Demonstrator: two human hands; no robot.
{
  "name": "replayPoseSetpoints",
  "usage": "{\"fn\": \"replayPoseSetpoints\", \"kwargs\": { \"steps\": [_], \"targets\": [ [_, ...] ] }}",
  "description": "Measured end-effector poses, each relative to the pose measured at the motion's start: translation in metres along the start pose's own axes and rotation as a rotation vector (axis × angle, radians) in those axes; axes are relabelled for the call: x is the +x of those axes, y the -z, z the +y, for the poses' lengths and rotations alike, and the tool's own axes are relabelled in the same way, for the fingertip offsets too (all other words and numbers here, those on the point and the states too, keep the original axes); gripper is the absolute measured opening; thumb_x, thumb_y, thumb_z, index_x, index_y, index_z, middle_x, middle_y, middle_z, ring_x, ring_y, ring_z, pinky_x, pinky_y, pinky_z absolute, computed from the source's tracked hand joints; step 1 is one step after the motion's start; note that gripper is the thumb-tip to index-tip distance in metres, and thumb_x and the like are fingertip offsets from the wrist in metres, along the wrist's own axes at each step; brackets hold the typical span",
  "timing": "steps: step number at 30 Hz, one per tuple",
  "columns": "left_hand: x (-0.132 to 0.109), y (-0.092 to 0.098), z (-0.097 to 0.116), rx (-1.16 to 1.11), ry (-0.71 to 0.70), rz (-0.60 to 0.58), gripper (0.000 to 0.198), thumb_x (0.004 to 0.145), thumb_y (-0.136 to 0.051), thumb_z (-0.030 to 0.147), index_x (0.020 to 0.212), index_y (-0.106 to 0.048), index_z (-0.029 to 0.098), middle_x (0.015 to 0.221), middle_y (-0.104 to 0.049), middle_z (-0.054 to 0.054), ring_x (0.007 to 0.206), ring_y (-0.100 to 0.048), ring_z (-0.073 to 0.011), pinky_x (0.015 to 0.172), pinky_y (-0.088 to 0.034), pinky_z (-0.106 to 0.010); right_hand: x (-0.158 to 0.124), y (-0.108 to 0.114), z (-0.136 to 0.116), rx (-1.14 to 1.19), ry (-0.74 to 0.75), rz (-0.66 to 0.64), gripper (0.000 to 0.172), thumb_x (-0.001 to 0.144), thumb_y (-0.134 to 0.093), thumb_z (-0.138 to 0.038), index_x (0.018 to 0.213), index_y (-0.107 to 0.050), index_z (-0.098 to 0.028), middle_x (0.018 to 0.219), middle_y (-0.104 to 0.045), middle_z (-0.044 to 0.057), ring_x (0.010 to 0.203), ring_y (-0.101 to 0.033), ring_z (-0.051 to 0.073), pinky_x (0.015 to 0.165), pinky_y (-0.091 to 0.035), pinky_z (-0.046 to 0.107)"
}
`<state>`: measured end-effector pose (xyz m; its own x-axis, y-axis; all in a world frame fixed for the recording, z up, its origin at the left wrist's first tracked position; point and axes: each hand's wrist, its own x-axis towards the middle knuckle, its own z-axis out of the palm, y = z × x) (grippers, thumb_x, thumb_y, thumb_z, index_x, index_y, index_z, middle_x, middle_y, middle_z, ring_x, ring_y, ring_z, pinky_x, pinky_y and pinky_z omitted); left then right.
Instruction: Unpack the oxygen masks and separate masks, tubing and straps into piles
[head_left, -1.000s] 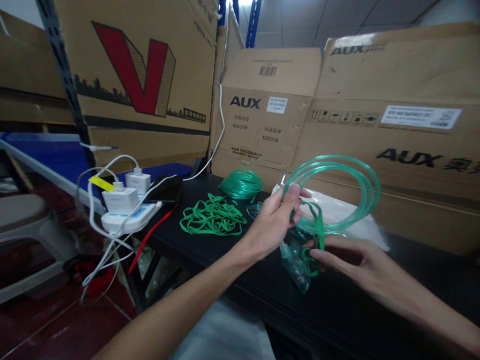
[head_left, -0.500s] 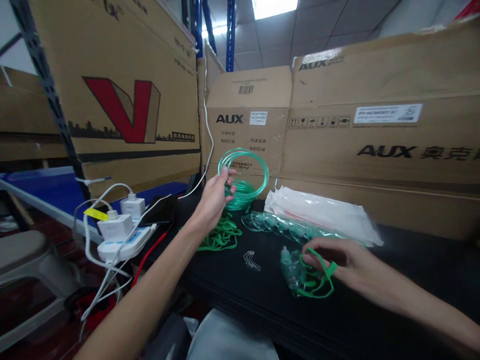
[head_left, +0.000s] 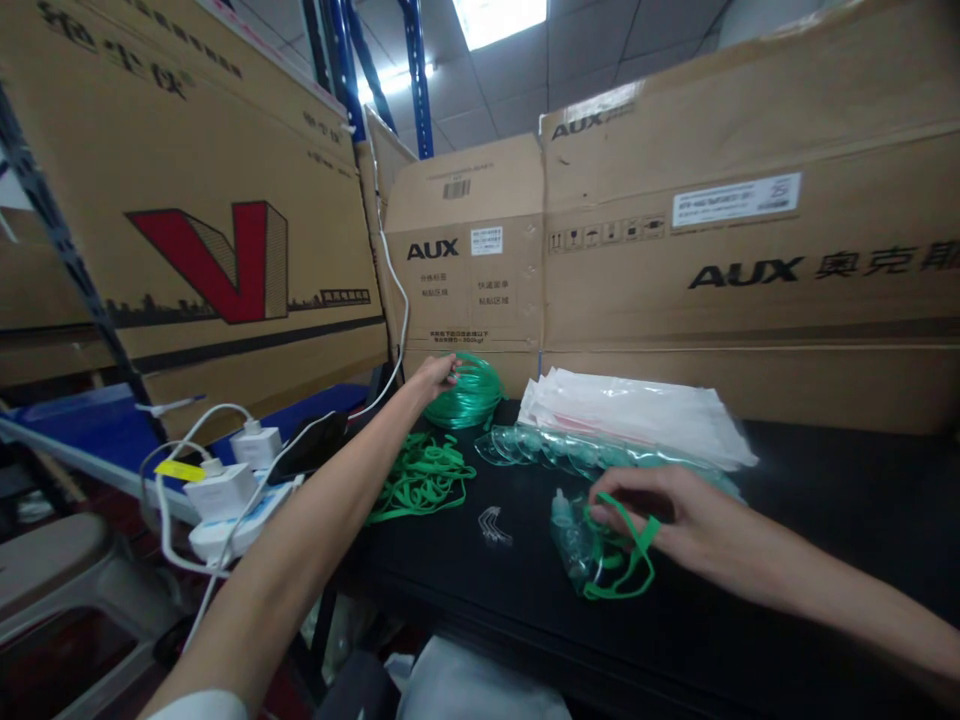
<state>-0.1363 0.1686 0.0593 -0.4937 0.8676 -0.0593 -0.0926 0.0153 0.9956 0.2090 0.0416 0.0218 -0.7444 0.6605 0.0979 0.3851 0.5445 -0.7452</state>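
Note:
At the back of the black table, my left hand point(head_left: 439, 374) is closed at the upper left edge of a coil of clear green tubing point(head_left: 472, 395); its fingertips are partly hidden. My right hand point(head_left: 667, 508) pinches the green elastic strap point(head_left: 637, 550) of a translucent green oxygen mask point(head_left: 574, 540), which rests on the table with its nozzle pointing up. A heap of green elastic straps point(head_left: 424, 478) lies in front of the tubing. Between it and the mask are a few thin metal strips point(head_left: 493, 526). Several nested clear green masks point(head_left: 570, 450) lie in a row behind.
White plastic bags point(head_left: 630, 410) are stacked behind the row of masks. Cardboard boxes point(head_left: 750, 320) wall the table's back. On the left, a power strip point(head_left: 244, 520) carries white chargers and cables, and a grey stool point(head_left: 52, 555) stands below.
My left hand has lowered the raised tubing loop onto the coil at the back. My right hand keeps hold of the mask strap. The view has shifted slightly to the right.

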Motion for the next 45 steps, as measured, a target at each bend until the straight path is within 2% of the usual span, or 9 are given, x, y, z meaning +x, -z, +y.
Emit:
{"fn": "replayPoseSetpoints", "kwargs": {
  "steps": [8,13,18,21,25,32,38,42,45],
  "targets": [
    [-0.008,0.011,0.011,0.523,-0.109,0.139,0.033,0.099,-0.066,0.035,0.125,-0.064,0.014,0.122,-0.067,-0.01,0.102,-0.069,-0.022,0.086,-0.061,-0.041,0.0,0.002,-0.001,0.013,0.024,0.011,0.044,0.088,-0.062,-0.064,0.079,-0.067,-0.021,0.074,-0.056,0.001,0.072,-0.047,0.019,0.066,-0.04,0.03],
    [-0.038,0.015,0.03,0.715,-0.301,0.107,0.031,0.098,-0.067,0.033,0.123,-0.067,0.014,0.124,-0.07,-0.011,0.103,-0.07,-0.0224,0.091,-0.058,-0.041,0.001,0.003,0.006,-0.004,0.049,0.065,0.042,0.089,-0.064,-0.061,0.081,-0.07,-0.021,0.076,-0.061,0.002,0.074,-0.052,0.02,0.066,-0.043,0.031],
    [-0.117,0.008,0.025,0.788,-0.512,-0.225,0.028,0.099,-0.064,0.042,0.118,-0.076,0.024,0.116,-0.078,-0.003,0.099,-0.073,-0.0192,0.083,-0.055,-0.027,0.002,0.007,0.01,0.026,0.064,0.08,0.043,0.088,-0.065,-0.064,0.085,-0.071,-0.021,0.076,-0.061,0.002,0.073,-0.053,0.019,0.064,-0.044,0.03],
    [-0.175,0.005,0.008,0.915,-0.757,-0.578,0.036,0.099,-0.061,0.05,0.117,-0.077,0.024,0.114,-0.079,-0.003,0.102,-0.072,-0.0206,0.091,-0.052,-0.03,0.003,0.009,0.011,0.047,0.061,0.078,0.042,0.088,-0.066,-0.063,0.087,-0.069,-0.02,0.076,-0.06,0.001,0.073,-0.055,0.018,0.064,-0.044,0.029],
    [-0.221,-0.002,-0.019,1.049,-0.754,-0.712,0.061,0.091,-0.063,0.068,0.134,-0.069,0.026,0.128,-0.075,-0.007,0.116,-0.069,-0.0278,0.098,-0.051,-0.037,0.002,0.011,0.01,0.084,0.056,0.095,0.042,0.086,-0.07,-0.062,0.088,-0.067,-0.02,0.078,-0.061,0.001,0.072,-0.056,0.018,0.063,-0.045,0.028],
    [-0.229,-0.016,-0.047,1.1,-0.675,-0.784,0.085,0.081,-0.059,0.084,0.149,-0.056,0.031,0.143,-0.066,-0.011,0.131,-0.061,-0.0381,0.108,-0.048,-0.051,-0.001,0.021,-0.001,0.077,0.112,0.23,0.042,0.089,-0.068,-0.063,0.082,-0.07,-0.021,0.072,-0.063,0.0,0.065,-0.058,0.016,0.062,-0.046,0.028],
    [-0.234,-0.02,-0.047,1.027,-0.785,-0.79,0.076,0.089,-0.069,0.052,0.156,-0.045,0.026,0.149,-0.06,-0.009,0.137,-0.057,-0.0326,0.115,-0.044,-0.044,-0.006,0.03,-0.006,0.087,0.098,0.52,0.05,0.091,-0.061,-0.07,0.08,-0.075,-0.023,0.082,-0.073,0.005,0.08,-0.067,0.022,0.076,-0.053,0.032],
    [-0.239,-0.025,-0.049,0.982,-0.877,-0.768,0.073,0.09,-0.07,0.035,0.157,-0.042,0.026,0.147,-0.059,-0.009,0.131,-0.061,-0.0314,0.112,-0.048,-0.044,-0.007,0.025,0.0,0.036,0.061,0.398,0.051,0.086,-0.066,-0.071,0.097,-0.079,-0.023,0.097,-0.078,0.008,0.094,-0.071,0.029,0.084,-0.057,0.038],
    [-0.241,-0.026,-0.052,0.955,-0.986,-0.77,0.072,0.092,-0.067,0.026,0.158,-0.038,0.025,0.158,-0.049,-0.01,0.14,-0.055,-0.0315,0.117,-0.045,-0.045,-0.005,0.016,0.006,-0.009,0.049,0.268,0.047,0.083,-0.076,-0.061,0.114,-0.077,-0.026,0.115,-0.079,0.007,0.11,-0.069,0.033,0.089,-0.058,0.041]
  ]
}}
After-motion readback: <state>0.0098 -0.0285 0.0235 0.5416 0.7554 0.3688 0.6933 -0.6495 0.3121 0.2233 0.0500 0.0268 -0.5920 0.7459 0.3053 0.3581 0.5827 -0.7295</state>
